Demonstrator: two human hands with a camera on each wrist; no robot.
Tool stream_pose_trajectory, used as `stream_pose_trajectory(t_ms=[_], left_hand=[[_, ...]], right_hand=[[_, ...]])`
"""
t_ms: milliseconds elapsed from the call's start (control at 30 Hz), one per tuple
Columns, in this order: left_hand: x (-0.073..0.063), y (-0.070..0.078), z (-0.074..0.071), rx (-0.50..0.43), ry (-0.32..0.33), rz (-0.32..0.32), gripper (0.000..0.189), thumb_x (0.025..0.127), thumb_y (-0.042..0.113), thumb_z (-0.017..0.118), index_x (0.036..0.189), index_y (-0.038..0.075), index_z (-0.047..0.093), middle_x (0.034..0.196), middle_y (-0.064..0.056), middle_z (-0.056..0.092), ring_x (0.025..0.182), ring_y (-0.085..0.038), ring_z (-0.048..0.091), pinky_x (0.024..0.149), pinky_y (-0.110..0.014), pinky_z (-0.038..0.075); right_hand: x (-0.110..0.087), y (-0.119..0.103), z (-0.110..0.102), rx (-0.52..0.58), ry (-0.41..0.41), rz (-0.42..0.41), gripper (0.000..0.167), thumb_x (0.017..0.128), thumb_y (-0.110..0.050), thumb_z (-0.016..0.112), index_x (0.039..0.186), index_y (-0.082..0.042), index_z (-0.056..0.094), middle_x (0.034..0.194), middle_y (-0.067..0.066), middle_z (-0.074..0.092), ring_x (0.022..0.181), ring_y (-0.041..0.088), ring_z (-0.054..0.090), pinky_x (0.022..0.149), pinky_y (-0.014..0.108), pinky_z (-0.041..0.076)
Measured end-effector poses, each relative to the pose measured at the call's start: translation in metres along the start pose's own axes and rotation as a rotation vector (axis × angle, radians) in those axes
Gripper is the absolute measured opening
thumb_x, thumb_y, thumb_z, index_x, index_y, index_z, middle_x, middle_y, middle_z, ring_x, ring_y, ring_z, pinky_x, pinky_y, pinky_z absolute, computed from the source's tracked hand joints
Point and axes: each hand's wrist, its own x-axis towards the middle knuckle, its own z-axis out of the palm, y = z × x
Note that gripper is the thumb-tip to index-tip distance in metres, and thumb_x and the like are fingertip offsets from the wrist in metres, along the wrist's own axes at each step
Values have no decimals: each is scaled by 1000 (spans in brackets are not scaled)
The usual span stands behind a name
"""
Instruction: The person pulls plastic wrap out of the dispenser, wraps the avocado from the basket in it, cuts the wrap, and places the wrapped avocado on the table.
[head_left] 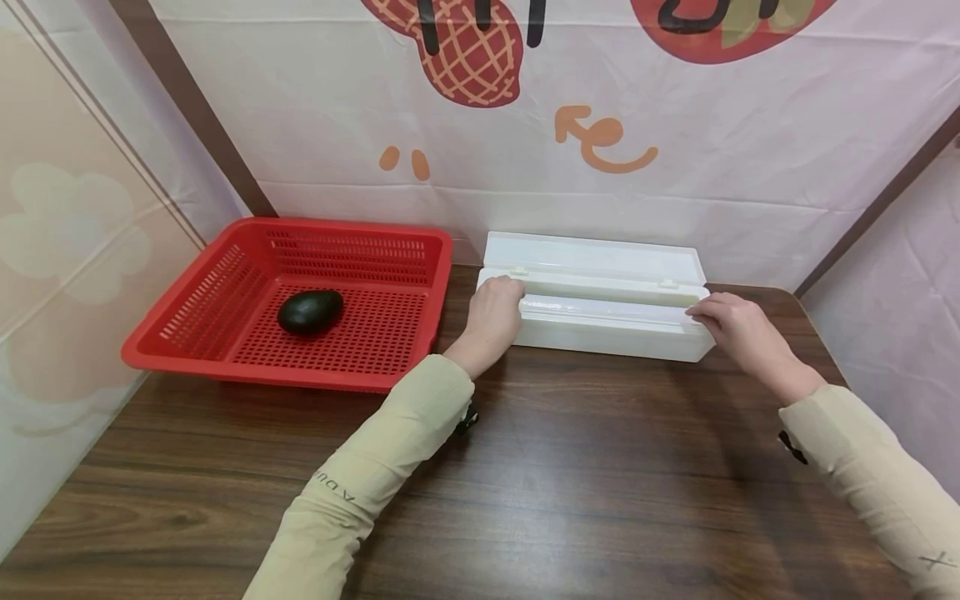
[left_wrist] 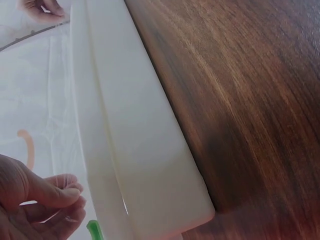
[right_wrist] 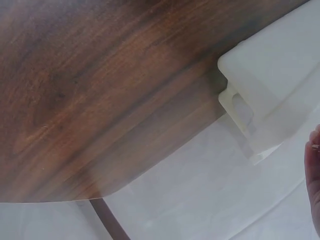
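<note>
A long white cling film dispenser stands on the table against the back wall, its lid tipped back. Clear film stretches along its open top. At the left end, my left hand pinches the film's edge between thumb and fingers, as the left wrist view shows with the film in front of the dispenser's wall. My right hand pinches at the right end of the film. Only a sliver of the right hand shows in the right wrist view.
To the left, a red plastic basket holds a dark avocado. A small green part shows at the dispenser's end in the left wrist view. The brown wooden table meets a printed cloth wall behind.
</note>
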Motion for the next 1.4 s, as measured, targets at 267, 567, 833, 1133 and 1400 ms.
stream_pose_trajectory(t_ms=[267, 567, 833, 1133, 1400], left_hand=[[3, -1, -2, -11, 13, -7, 23, 78, -11, 51, 85, 1, 69, 82, -12, 65, 82, -26, 61, 68, -35, 51], [7, -2, -6, -36, -11, -37, 27, 80, -11, 51, 95, 3, 70, 94, -11, 67, 90, -25, 61, 75, -34, 51], [10, -2, -9, -52, -22, -65, 30, 81, -11, 49, 98, 5, 70, 98, -10, 67, 91, -26, 61, 77, -34, 51], [13, -5, -10, -67, -24, -62, 32, 82, -11, 48, 100, 4, 70, 99, -10, 67, 93, -24, 62, 79, -32, 50], [15, -5, -14, -81, -31, -80, 33, 83, -10, 47, 102, 5, 70, 101, -10, 67, 93, -24, 61, 81, -33, 49]], right_hand=[[4, 2, -1, -9, 14, -18, 18, 68, 16, 67, 83, 6, 66, 80, 17, 62, 73, 31, 60, 63, 43, 48], [6, 2, -4, 2, 37, -29, 19, 68, 18, 66, 83, 5, 67, 79, 15, 63, 73, 29, 60, 62, 41, 47], [7, 5, -9, 9, 25, 11, 19, 70, 18, 65, 85, 6, 66, 83, 20, 64, 79, 35, 61, 68, 45, 48], [7, 6, -11, 16, 44, 12, 18, 69, 18, 65, 83, 7, 66, 84, 22, 64, 80, 37, 61, 70, 46, 48], [8, 7, -12, 26, 49, 21, 18, 70, 19, 64, 82, 7, 67, 85, 23, 64, 81, 38, 61, 71, 47, 47]])
